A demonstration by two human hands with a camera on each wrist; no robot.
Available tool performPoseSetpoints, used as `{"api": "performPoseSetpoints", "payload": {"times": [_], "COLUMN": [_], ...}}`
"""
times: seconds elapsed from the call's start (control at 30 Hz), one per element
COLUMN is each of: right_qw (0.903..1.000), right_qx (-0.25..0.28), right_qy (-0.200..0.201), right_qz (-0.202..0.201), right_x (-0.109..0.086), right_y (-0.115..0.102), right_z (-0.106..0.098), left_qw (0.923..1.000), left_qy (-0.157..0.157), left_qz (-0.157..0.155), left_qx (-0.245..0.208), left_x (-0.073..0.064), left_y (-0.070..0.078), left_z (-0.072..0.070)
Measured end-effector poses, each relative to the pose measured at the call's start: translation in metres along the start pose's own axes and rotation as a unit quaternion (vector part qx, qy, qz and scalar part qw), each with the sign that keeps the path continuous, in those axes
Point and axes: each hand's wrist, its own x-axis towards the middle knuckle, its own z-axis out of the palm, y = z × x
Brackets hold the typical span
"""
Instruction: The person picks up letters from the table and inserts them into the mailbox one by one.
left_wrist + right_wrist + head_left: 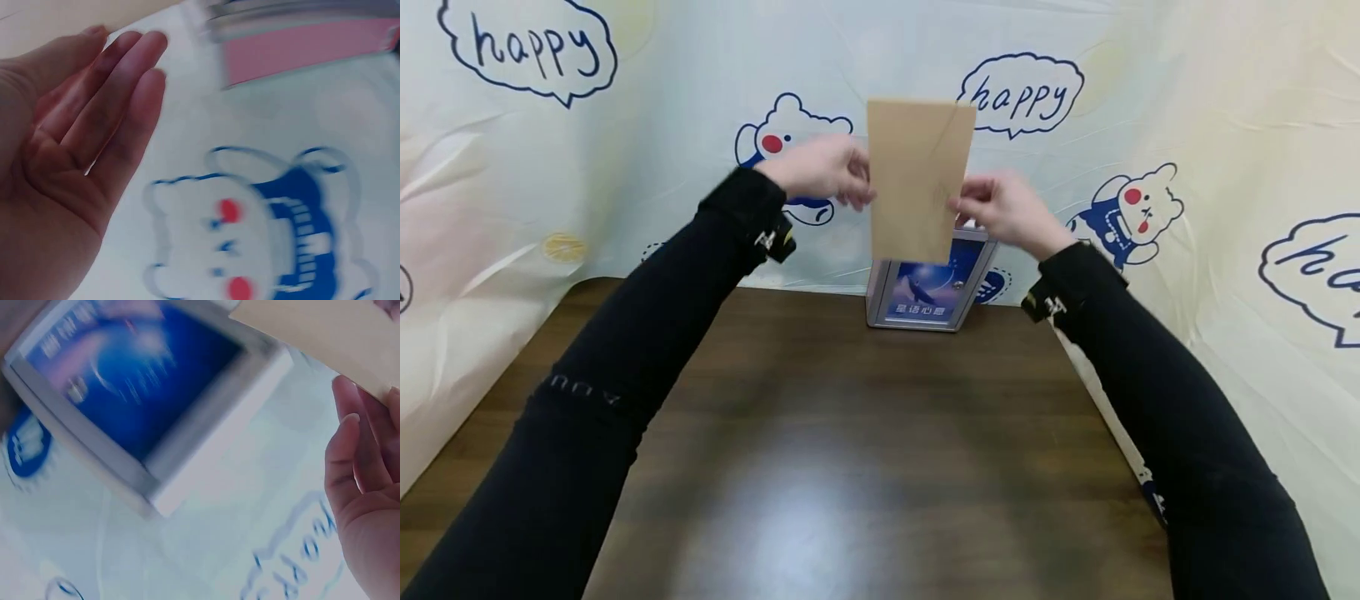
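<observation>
A flat, plain brown card is held upright above the back of the table, its kind not clear. At its right edge my right hand pinches it between thumb and fingers; the right wrist view shows the card against those fingers. My left hand holds the left edge near its middle. In the left wrist view the thumb tip of that hand meets the card's edge, and the other fingers lie loosely bent. Behind the card stands a grey-framed box with a blue picture front, its upper part mostly hidden.
The brown wooden table stretches toward me beneath both arms. A pale cloth printed with bears and "happy" bubbles hangs behind and along the sides. The box stands at the table's back edge, close to the cloth.
</observation>
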Motion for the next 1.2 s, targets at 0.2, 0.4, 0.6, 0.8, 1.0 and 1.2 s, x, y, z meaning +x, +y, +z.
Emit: {"api": "performPoseSetpoints", "payload": {"times": [0.2,0.4,0.6,0.8,1.0,1.2], "right_qw": [0.9969,0.9902,0.9835,0.9772,0.9767,0.9764], "right_qx": [-0.014,-0.010,-0.005,-0.020,-0.024,-0.041], "right_qy": [0.078,0.135,0.153,0.176,0.174,0.170], "right_qz": [0.004,0.031,0.097,0.117,0.123,0.127], "right_x": [0.016,0.027,0.034,0.036,0.035,0.034], "right_y": [-0.013,-0.014,-0.005,0.007,0.015,0.026], "right_z": [-0.045,-0.063,-0.055,-0.043,-0.038,-0.030], "left_qw": [0.9943,0.9817,0.9698,0.9654,0.9684,0.9709], "left_qy": [0.092,0.177,0.226,0.241,0.227,0.217], "left_qz": [0.001,-0.005,-0.002,-0.002,-0.001,0.009], "left_qx": [0.055,0.071,0.093,0.098,0.103,0.101], "left_x": [0.023,0.044,0.056,0.064,0.067,0.073], "left_y": [0.036,0.043,0.036,0.030,0.026,0.018], "left_z": [-0.031,-0.033,-0.016,-0.004,0.003,0.014]}}
